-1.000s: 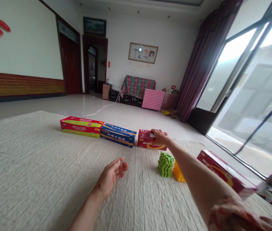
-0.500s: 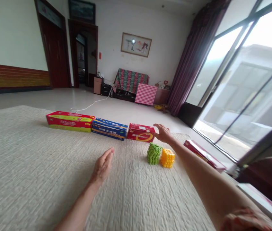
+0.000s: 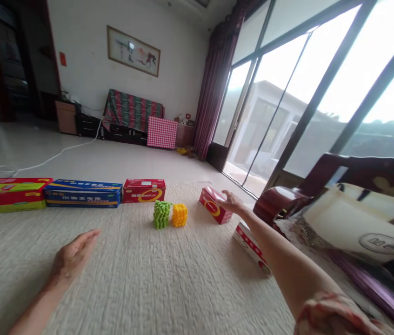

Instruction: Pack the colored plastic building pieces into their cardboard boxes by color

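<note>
My right hand (image 3: 232,203) reaches out to a red box (image 3: 213,207) with a yellow ring. Its fingers are stretched apart at the box's top right side; whether they touch it I cannot tell. My left hand (image 3: 75,257) is held over the pale textured cover (image 3: 130,279), fingers straight and holding nothing. Between the hands, a green knobbly cube (image 3: 162,215) stands beside a yellow one (image 3: 179,215). Under my right forearm, a white and red box (image 3: 250,246) is partly hidden.
Along the far side stand another red box (image 3: 143,190), a blue box (image 3: 83,194) and a red and lime box (image 3: 11,194). On the right are a dark wooden armrest (image 3: 275,202) and a cream bag (image 3: 343,218). A white cable (image 3: 57,152) lies on the floor.
The view has swung to the right. My right hand has moved from the end of the far row to the separate red box at the right. My left hand stays outstretched.
</note>
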Motion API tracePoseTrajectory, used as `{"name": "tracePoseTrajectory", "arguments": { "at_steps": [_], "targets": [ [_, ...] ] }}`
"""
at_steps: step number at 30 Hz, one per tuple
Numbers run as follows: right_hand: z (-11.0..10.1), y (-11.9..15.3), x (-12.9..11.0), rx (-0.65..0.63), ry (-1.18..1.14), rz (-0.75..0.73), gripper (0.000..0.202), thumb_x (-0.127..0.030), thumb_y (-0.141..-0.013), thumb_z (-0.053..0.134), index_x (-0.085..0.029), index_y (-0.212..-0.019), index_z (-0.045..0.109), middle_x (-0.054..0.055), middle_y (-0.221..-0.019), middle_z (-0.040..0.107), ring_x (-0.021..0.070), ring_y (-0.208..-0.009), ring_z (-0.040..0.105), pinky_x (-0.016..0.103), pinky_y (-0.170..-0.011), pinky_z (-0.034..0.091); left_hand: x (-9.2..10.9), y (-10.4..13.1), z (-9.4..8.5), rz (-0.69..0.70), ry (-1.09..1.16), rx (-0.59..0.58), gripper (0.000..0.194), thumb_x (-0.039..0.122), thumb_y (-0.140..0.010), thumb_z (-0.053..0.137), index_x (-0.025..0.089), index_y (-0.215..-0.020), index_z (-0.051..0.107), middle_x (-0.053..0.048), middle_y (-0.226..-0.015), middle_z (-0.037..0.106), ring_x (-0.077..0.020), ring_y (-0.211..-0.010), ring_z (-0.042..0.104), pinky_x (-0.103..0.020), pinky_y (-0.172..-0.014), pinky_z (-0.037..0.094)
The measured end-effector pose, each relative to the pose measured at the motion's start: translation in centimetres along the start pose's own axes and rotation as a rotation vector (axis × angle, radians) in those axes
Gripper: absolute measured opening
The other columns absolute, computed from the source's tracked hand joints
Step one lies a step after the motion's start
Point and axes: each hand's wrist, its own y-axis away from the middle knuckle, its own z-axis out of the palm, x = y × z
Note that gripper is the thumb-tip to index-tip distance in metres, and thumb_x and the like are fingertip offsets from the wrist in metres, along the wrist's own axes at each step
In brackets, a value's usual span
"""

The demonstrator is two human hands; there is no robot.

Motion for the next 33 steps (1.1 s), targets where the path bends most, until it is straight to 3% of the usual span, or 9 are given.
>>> {"name": "tracePoseTrajectory", "arguments": {
  "at_steps": [4, 9, 12, 15, 19, 22, 27, 30, 33],
  "targets": [
    [2.0, -0.3, 0.0, -0.059, 0.021, 0.049, 0.066, -0.051, -0.073, 0.062, -0.02, -0.13, 0.049, 0.017, -0.123, 0.06, 0.0361, -0.116, 0.055, 0.056, -0.092, 0.038, -0.6, -0.5, -0.1, -0.027, 0.032, -0.103, 0.035, 0.055, -0.066, 0.062, 0.033, -0.092, 0.069, 0.008, -0.098, 0.075, -0.029, -0.108, 0.064, -0.045, -0.099, 0.047],
    [3.1, -0.5, -0.4, -0.042, 0.005, 0.084, 0.057, -0.034, -0.073, 0.062, -0.021, -0.127, 0.05, 0.017, -0.114, 0.061, 0.0343, -0.105, 0.06, 0.049, -0.082, 0.044, -0.2, -0.4, -0.1, -0.015, 0.011, -0.133, 0.039, 0.053, -0.068, 0.058, 0.027, -0.095, 0.071, -0.002, -0.105, 0.074, -0.0311, -0.109, 0.064, -0.043, -0.1, 0.047],
    [2.0, 0.1, -0.9, 0.06, -0.017, 0.063, 0.056, -0.032, -0.078, 0.057, -0.021, -0.131, 0.046, 0.019, -0.117, 0.057, 0.0348, -0.108, 0.057, 0.046, -0.082, 0.044, 0.1, -0.2, -0.1, 0.008, 0.023, -0.134, 0.039, 0.051, -0.07, 0.057, 0.025, -0.095, 0.071, -0.004, -0.105, 0.074, -0.03, -0.108, 0.064, -0.04, -0.098, 0.047],
    [-0.7, 1.6, -2.2, 0.166, -0.043, -0.002, 0.054, -0.032, -0.082, 0.053, -0.022, -0.134, 0.042, 0.017, -0.123, 0.054, 0.0323, -0.112, 0.054, 0.044, -0.086, 0.043, 0.7, 0.0, -0.2, 0.0, 0.048, -0.129, 0.038, 0.049, -0.068, 0.058, 0.024, -0.095, 0.07, -0.004, -0.103, 0.074, -0.0292, -0.107, 0.064, -0.037, -0.096, 0.047],
    [-4.3, 5.9, -5.2, 0.223, -0.202, -0.296, 0.056, -0.026, -0.078, 0.057, -0.022, -0.132, 0.043, 0.013, -0.125, 0.053, 0.0254, -0.108, 0.055, 0.038, -0.089, 0.045, 2.7, 0.6, -0.5, -0.093, 0.147, -0.117, 0.033, 0.043, -0.062, 0.064, 0.023, -0.088, 0.071, -0.005, -0.097, 0.074, -0.0305, -0.107, 0.062, -0.039, -0.1, 0.043],
    [-4.9, 10.8, -8.0, 0.143, -0.364, -0.594, 0.055, -0.021, -0.075, 0.057, -0.023, -0.129, 0.046, 0.01, -0.126, 0.053, 0.0229, -0.107, 0.056, 0.038, -0.092, 0.045, 4.5, 2.0, -0.8, -0.171, 0.251, -0.147, 0.032, 0.041, -0.061, 0.067, 0.022, -0.086, 0.07, -0.007, -0.1, 0.074, -0.0297, -0.109, 0.061, -0.038, -0.099, 0.043],
    [-2.5, 18.3, -11.6, -0.019, -0.511, -0.812, 0.055, -0.014, -0.074, 0.057, -0.023, -0.128, 0.048, 0.012, -0.132, 0.05, 0.0235, -0.119, 0.05, 0.041, -0.099, 0.043, 6.7, 6.1, -2.9, -0.214, 0.351, -0.219, 0.054, 0.052, -0.073, 0.06, 0.016, -0.112, 0.065, -0.015, -0.116, 0.069, -0.0259, -0.109, 0.064, -0.035, -0.089, 0.049],
    [-1.0, 20.8, -13.1, -0.056, -0.539, -0.904, 0.055, -0.011, -0.073, 0.057, -0.023, -0.126, 0.05, 0.011, -0.129, 0.053, 0.0236, -0.12, 0.049, 0.043, -0.101, 0.041, 8.2, 8.9, -5.3, -0.194, 0.406, -0.26, 0.061, 0.056, -0.08, 0.052, 0.018, -0.128, 0.055, -0.015, -0.128, 0.062, -0.0251, -0.115, 0.061, -0.034, -0.088, 0.049],
    [0.2, 22.1, -14.2, -0.057, -0.571, -1.001, 0.053, -0.01, -0.074, 0.058, -0.021, -0.125, 0.052, 0.012, -0.126, 0.054, 0.0239, -0.119, 0.049, 0.044, -0.102, 0.042, 9.6, 11.3, -7.3, -0.068, 0.457, -0.363, 0.063, 0.054, -0.079, 0.058, 0.021, -0.132, 0.053, -0.012, -0.138, 0.054, -0.0259, -0.127, 0.052, -0.035, -0.099, 0.044]
  ]
}}
